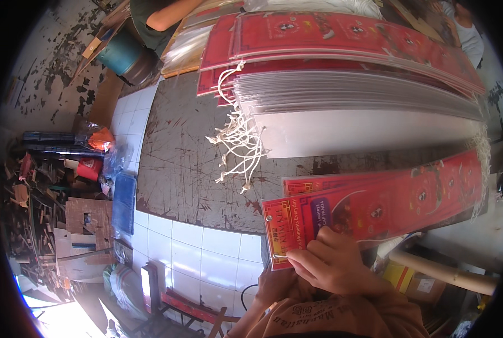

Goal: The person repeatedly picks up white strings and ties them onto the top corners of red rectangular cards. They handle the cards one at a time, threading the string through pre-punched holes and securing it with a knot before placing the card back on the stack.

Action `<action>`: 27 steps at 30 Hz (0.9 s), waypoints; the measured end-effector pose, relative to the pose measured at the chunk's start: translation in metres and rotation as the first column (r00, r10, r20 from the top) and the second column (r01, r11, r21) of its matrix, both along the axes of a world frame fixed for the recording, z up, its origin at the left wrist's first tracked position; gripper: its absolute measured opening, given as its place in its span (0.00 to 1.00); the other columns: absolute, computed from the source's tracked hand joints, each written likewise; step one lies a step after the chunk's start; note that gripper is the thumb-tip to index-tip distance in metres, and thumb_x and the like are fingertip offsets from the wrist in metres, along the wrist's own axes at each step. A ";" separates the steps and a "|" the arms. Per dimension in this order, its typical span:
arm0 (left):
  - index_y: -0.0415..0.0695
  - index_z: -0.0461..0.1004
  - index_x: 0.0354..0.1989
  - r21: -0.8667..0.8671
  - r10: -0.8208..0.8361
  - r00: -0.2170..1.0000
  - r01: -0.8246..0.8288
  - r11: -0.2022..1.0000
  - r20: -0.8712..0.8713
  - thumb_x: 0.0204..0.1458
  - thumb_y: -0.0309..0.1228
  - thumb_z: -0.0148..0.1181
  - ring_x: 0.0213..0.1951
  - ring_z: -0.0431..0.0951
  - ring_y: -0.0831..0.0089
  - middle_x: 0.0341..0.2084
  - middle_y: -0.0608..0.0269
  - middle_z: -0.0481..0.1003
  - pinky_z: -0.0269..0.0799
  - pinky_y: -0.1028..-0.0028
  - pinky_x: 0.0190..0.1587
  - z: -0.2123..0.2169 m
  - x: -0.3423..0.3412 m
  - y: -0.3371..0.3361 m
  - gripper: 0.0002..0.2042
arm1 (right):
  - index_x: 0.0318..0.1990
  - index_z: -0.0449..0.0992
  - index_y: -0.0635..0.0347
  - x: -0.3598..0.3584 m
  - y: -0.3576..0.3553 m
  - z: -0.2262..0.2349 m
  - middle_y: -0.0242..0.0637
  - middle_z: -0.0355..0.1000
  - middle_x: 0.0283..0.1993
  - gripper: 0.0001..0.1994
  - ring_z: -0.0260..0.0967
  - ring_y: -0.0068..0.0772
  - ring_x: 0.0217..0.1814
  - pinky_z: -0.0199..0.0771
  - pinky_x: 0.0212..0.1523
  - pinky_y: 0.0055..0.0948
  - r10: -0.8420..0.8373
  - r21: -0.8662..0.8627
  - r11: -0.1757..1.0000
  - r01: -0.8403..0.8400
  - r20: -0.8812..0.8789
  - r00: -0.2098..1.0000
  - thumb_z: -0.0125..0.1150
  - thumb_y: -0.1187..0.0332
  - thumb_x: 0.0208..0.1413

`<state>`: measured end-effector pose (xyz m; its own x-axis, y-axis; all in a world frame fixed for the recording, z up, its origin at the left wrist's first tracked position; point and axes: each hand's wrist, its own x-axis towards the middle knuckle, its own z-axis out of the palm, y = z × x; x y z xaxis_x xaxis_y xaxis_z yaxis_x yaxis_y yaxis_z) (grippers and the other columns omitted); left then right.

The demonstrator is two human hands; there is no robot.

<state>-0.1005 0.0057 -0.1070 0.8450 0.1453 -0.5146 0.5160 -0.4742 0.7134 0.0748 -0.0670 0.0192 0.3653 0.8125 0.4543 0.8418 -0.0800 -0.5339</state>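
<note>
A long red printed plastic banner strip (375, 209) lies toward me along the near side of the table, its left end over the edge. Metal eyelets sit at that end's corners. My right hand (327, 259) rests on the strip with fingers curled, thumb and forefinger pinching a short white cord (279, 257) at the lower eyelet. Below the strip's end is my left hand (276, 283), its fingers hidden behind the strip and my right hand. Another red strip (299, 186) lies just beneath and behind the first.
A thick stack of similar strips (352, 34) covers the table's far side, pale backs (347, 132) facing up at the front, knotted white cords (243, 141) hanging left. The scratched dark tabletop (178, 152) ends above white floor tiles (178, 239). Scrap (32, 203) lies left; another person's arm (167, 16) shows behind.
</note>
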 end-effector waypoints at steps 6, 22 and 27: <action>0.42 0.70 0.31 0.198 -0.010 0.960 0.068 0.978 -0.280 0.46 0.27 0.55 0.26 0.76 0.59 0.25 0.56 0.74 0.72 0.65 0.29 -0.004 -0.008 -0.007 0.05 | 0.29 0.73 0.57 -0.001 0.002 -0.003 0.24 0.60 0.17 0.10 0.54 0.25 0.19 0.57 0.17 0.21 0.031 0.025 0.999 -0.031 -0.004 1.000 0.67 0.72 0.36; 0.40 0.69 0.29 0.183 0.161 0.814 -0.310 0.933 0.558 0.38 0.31 0.61 0.19 0.73 0.57 0.17 0.54 0.69 0.69 0.65 0.21 -0.205 -0.068 0.032 0.11 | 0.33 0.72 0.59 0.000 0.005 -0.003 0.25 0.65 0.22 0.13 0.57 0.25 0.21 0.61 0.20 0.20 0.089 -0.004 0.996 -0.089 -0.028 0.996 0.66 0.72 0.37; 0.41 0.69 0.23 0.209 0.107 0.796 -0.282 0.936 0.595 0.36 0.32 0.60 0.19 0.72 0.56 0.17 0.54 0.69 0.69 0.64 0.21 -0.168 -0.030 0.043 0.09 | 0.33 0.72 0.59 0.004 0.004 -0.006 0.25 0.65 0.21 0.12 0.58 0.24 0.21 0.62 0.19 0.20 0.079 -0.011 0.997 -0.079 -0.017 0.997 0.66 0.71 0.38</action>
<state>-0.1309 0.0485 -0.2752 0.9072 0.3989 0.1340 0.1634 -0.6273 0.7614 0.0789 -0.0628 0.0136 0.3071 0.8444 0.4389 0.8367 -0.0199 -0.5472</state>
